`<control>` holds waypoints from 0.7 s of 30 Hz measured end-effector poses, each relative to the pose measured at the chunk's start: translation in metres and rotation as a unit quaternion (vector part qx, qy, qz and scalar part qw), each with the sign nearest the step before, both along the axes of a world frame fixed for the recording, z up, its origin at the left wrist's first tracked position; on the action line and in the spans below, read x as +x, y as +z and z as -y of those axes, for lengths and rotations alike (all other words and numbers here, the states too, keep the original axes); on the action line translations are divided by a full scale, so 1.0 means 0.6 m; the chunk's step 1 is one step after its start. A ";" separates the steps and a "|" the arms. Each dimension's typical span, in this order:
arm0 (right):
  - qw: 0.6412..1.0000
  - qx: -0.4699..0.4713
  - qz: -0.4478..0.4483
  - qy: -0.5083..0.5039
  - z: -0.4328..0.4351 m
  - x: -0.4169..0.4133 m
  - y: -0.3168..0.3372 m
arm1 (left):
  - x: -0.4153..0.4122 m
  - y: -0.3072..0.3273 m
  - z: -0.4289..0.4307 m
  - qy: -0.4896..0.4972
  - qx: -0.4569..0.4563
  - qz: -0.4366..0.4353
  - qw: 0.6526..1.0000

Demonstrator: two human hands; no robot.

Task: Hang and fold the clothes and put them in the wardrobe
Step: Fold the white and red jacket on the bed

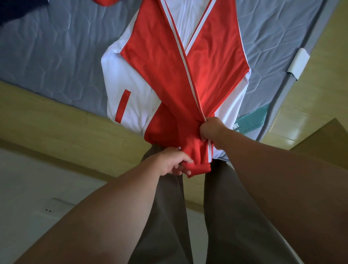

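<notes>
A red and white jacket lies flat on the grey mattress, its hem hanging over the near edge. Both red sleeves are folded inward and cross over the white body. My left hand grips the cuff end of one red sleeve below the hem. My right hand pinches the same sleeve higher up, by its white stripe, at the jacket's lower right.
A dark blue garment lies at the mattress's far left corner. Another red piece shows at the top edge. Wooden floor surrounds the mattress. A cardboard sheet sits at the right. My trousered legs stand against the near edge.
</notes>
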State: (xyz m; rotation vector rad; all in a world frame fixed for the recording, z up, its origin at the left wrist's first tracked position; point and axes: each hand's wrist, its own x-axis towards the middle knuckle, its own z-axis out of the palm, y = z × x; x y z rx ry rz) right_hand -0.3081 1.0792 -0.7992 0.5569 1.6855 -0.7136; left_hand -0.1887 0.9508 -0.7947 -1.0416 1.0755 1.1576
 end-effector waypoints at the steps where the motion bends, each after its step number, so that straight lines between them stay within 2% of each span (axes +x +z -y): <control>1: 1.000 0.017 -0.001 0.024 -0.003 0.002 -0.004 | 0.001 0.001 -0.001 0.004 0.017 0.005 1.000; 3: 0.997 0.040 -0.006 0.060 -0.009 0.009 -0.013 | -0.005 -0.002 -0.002 0.029 0.002 -0.016 0.999; 6: 0.995 0.061 -0.040 0.066 -0.019 0.016 -0.026 | -0.025 -0.015 -0.005 0.172 -0.075 -0.046 0.981; 8: 0.992 0.073 -0.066 0.081 -0.020 0.018 -0.031 | -0.036 -0.026 -0.008 0.202 -0.132 -0.057 0.969; 14: 0.982 0.096 -0.085 0.140 -0.013 0.019 -0.031 | -0.044 -0.051 0.009 0.014 -0.264 -0.129 0.956; 21: 0.952 0.099 -0.053 0.285 -0.004 -0.002 -0.013 | -0.084 -0.037 0.063 -0.107 -0.266 -0.116 0.951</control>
